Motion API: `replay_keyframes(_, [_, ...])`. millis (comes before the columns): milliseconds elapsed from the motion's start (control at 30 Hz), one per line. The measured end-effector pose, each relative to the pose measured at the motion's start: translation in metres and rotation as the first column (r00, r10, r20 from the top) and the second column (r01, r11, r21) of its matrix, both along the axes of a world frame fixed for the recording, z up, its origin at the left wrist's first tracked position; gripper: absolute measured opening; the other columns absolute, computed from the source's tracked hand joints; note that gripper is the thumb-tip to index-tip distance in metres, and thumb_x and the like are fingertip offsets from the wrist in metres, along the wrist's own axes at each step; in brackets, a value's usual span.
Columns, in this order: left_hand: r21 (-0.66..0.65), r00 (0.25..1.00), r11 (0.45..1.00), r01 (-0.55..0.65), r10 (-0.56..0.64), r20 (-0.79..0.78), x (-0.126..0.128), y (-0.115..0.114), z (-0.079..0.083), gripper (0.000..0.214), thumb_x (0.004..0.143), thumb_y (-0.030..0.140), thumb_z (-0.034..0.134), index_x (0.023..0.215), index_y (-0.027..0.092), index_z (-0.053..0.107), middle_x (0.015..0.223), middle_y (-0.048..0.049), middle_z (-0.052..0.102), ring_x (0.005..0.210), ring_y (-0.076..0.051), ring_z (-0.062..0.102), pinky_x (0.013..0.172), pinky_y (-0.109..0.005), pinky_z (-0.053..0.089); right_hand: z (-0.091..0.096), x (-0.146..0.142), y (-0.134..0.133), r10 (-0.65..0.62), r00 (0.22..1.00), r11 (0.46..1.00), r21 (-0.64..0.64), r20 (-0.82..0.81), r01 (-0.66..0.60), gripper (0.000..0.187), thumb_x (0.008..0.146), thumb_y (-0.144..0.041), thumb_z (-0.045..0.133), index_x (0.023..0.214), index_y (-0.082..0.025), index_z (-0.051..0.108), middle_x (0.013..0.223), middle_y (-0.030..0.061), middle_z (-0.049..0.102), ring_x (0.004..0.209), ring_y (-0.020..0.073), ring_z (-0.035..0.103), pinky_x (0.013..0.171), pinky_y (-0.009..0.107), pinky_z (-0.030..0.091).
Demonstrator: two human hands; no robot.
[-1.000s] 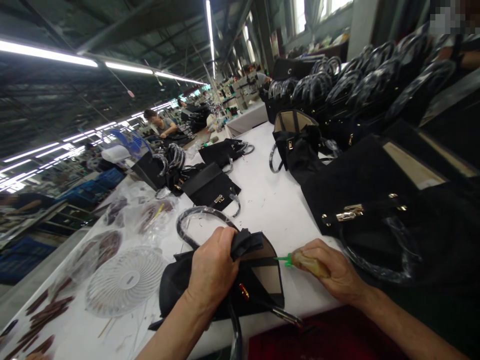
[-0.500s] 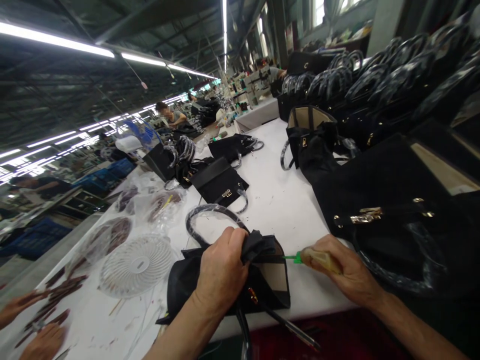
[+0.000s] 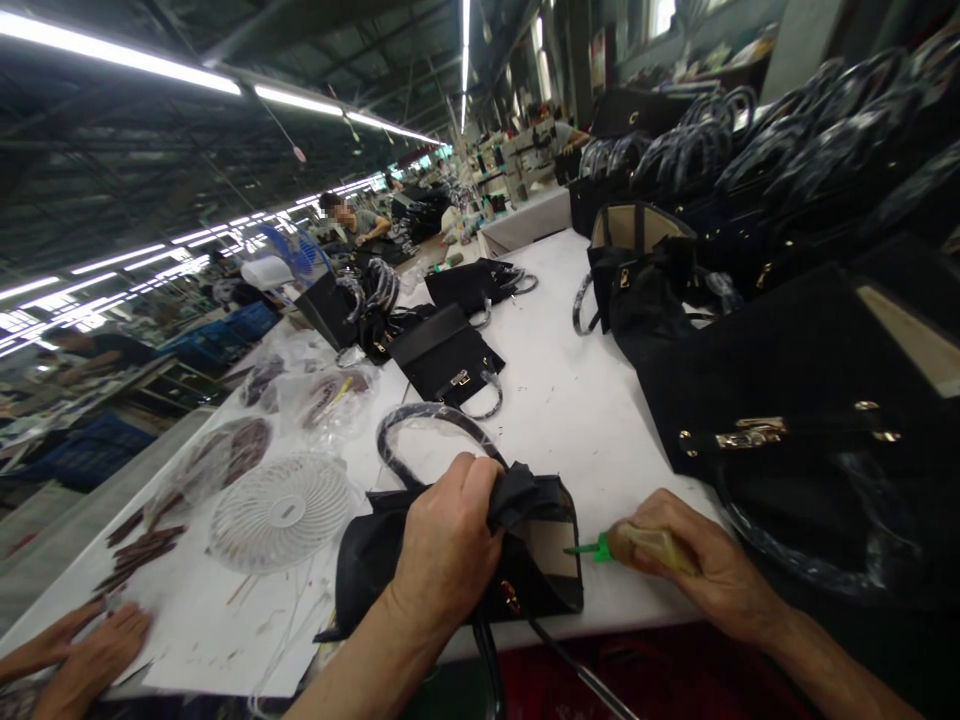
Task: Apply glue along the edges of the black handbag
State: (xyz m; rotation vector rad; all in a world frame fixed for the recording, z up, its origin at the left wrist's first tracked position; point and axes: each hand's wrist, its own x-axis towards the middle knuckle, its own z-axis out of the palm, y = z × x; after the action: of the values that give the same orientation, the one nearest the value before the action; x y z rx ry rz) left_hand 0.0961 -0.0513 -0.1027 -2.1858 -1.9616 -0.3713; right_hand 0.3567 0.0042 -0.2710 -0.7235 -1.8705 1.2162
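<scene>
A black handbag [image 3: 375, 565] lies on its side on the white table [image 3: 555, 400], its beige-lined opening facing right. My left hand [image 3: 450, 530] is closed around a bunched black flap [image 3: 525, 495] at the bag's upper edge. One plastic-wrapped handle [image 3: 420, 415] arches up behind that hand; another strap hangs at the front. In my right hand [image 3: 712, 565] is a yellowish squeeze bottle [image 3: 656, 548] with a green nozzle [image 3: 596, 548]. The nozzle points left, its tip at the bag's open end; whether it touches the lining I cannot tell.
A white fan [image 3: 285, 510] stands left of the bag. Beyond it are plastic-wrapped brown pieces [image 3: 240, 450] and a co-worker's hands [image 3: 101, 645]. Black handbags [image 3: 450, 355] lie farther back, and a large black pile [image 3: 750, 380] lines the right side.
My right hand has lowered slightly, and the bottle's nozzle has moved down from the bunched flap to in front of the beige lining. My left hand keeps its grip. The co-worker's hands have come closer together.
</scene>
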Motion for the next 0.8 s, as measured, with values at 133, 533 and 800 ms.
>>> replay_keyframes(133, [0.017,1.0,1.0,0.018,-0.018,0.014,0.0,-0.003,0.001,0.02,0.08,0.004,0.054,0.088,0.022,0.054,0.083,-0.0009,0.062,0.071,-0.022,0.066,0.062,-0.033,0.053,-0.001,0.001,-0.003,-0.095,0.994,0.994,0.045,-0.049,0.098,0.012,0.097,-0.03,0.065,0.109,-0.029,0.064,0.097,0.002,0.064,0.088,0.0197,0.065,0.077,0.034,0.053])
replay_keyframes(533, [0.006,0.993,0.997,0.074,-0.074,0.095,-0.004,-0.022,0.006,0.022,0.08,0.004,0.052,0.092,0.023,0.055,0.084,0.0001,0.062,0.071,-0.019,0.065,0.061,-0.029,0.052,0.002,0.004,-0.013,0.027,1.0,0.996,-0.082,0.007,-0.026,0.01,0.101,-0.035,0.059,0.096,-0.027,0.064,0.089,0.0,0.061,0.078,0.0166,0.061,0.07,0.03,0.05])
replay_keyframes(800, [0.003,0.987,0.996,0.088,-0.087,0.137,-0.003,-0.036,0.007,0.024,0.078,0.004,0.053,0.093,0.024,0.054,0.083,0.0013,0.061,0.069,-0.017,0.064,0.06,-0.027,0.051,-0.001,0.004,-0.013,-0.016,1.0,0.998,-0.063,0.012,0.017,0.011,0.1,-0.038,0.06,0.098,-0.028,0.065,0.091,0.0003,0.063,0.081,0.0181,0.062,0.072,0.031,0.05])
